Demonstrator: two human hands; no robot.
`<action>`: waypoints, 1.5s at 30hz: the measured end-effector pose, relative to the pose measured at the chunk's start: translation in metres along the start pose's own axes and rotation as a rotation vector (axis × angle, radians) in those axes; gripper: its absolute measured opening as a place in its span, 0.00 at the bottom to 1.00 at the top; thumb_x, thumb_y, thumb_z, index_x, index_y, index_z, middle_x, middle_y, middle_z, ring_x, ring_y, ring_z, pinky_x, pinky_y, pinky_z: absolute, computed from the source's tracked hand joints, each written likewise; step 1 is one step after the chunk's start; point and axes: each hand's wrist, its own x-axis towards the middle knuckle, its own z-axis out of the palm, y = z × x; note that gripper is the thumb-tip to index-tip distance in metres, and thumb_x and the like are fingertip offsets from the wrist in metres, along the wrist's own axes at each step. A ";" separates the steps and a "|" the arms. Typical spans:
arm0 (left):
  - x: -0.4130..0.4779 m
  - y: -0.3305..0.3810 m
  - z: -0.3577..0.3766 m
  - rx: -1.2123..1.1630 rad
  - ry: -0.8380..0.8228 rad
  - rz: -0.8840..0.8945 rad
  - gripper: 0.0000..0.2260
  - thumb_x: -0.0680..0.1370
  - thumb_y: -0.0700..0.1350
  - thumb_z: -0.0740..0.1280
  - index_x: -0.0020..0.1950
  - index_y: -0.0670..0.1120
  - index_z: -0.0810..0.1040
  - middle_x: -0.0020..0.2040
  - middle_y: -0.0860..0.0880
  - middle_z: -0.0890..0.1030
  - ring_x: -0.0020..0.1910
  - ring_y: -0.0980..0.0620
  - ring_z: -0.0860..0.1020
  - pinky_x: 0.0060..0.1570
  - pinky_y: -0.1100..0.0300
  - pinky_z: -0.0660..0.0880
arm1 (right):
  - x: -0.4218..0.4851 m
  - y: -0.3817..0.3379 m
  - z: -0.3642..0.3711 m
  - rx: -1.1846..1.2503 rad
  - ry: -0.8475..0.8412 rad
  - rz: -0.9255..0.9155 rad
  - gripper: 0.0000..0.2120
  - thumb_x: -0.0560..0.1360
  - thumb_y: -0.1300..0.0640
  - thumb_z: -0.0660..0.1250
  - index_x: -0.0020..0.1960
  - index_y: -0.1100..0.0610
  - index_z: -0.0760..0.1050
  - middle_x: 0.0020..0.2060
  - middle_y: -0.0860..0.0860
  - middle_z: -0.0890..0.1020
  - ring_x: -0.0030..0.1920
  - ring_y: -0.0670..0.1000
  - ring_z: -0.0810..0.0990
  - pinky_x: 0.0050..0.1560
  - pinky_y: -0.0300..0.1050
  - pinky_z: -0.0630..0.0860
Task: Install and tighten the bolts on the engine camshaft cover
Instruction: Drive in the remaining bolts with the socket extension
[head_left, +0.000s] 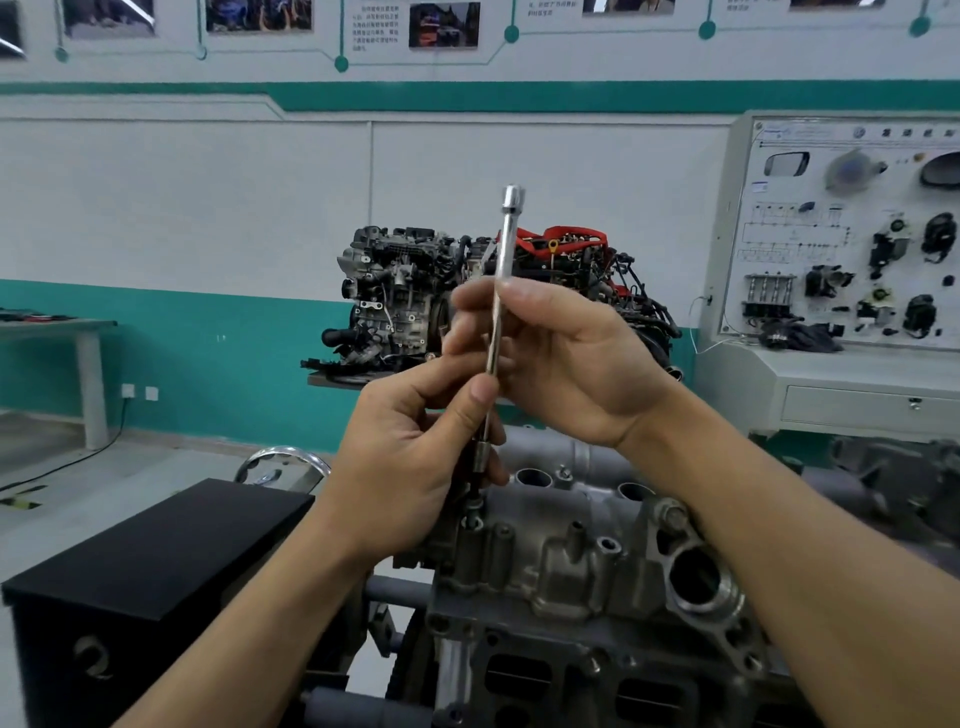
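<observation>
A long chrome extension bar (503, 270) stands nearly upright over the grey camshaft cover (561, 566). At its lower end a socket (482, 460) carries a dark bit down onto a bolt (474, 512) at the cover's near left edge. My left hand (415, 457) pinches the bar low down, thumb and fingers curled round it just above the socket. My right hand (550, 358) grips the bar's middle with curled fingers. The bar's top end is bare, with no handle on it.
A black box (150, 561) stands to the left of the engine. Behind the cover sit a second engine (405, 296) on a stand and a white training panel (852, 239) at the right. A grey table (78, 332) is at the far left.
</observation>
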 end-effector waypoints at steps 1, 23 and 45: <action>0.000 0.000 0.000 0.007 -0.009 -0.003 0.10 0.79 0.49 0.66 0.55 0.47 0.83 0.32 0.45 0.79 0.26 0.46 0.80 0.29 0.60 0.77 | -0.002 0.000 -0.002 0.035 -0.005 -0.008 0.12 0.75 0.54 0.62 0.51 0.59 0.79 0.41 0.53 0.84 0.45 0.52 0.81 0.42 0.40 0.78; 0.005 0.002 -0.007 -0.097 -0.076 -0.189 0.10 0.76 0.51 0.69 0.41 0.45 0.83 0.37 0.46 0.84 0.36 0.49 0.84 0.35 0.61 0.79 | -0.001 0.004 -0.002 -0.138 0.091 -0.124 0.11 0.78 0.52 0.62 0.45 0.58 0.79 0.42 0.53 0.83 0.42 0.50 0.80 0.44 0.44 0.75; 0.008 0.000 -0.012 -0.068 -0.124 -0.202 0.13 0.75 0.53 0.68 0.43 0.44 0.83 0.39 0.43 0.85 0.35 0.52 0.81 0.33 0.61 0.78 | -0.002 -0.002 0.000 -0.010 0.076 -0.094 0.13 0.77 0.50 0.62 0.51 0.57 0.81 0.47 0.53 0.85 0.45 0.50 0.83 0.48 0.44 0.79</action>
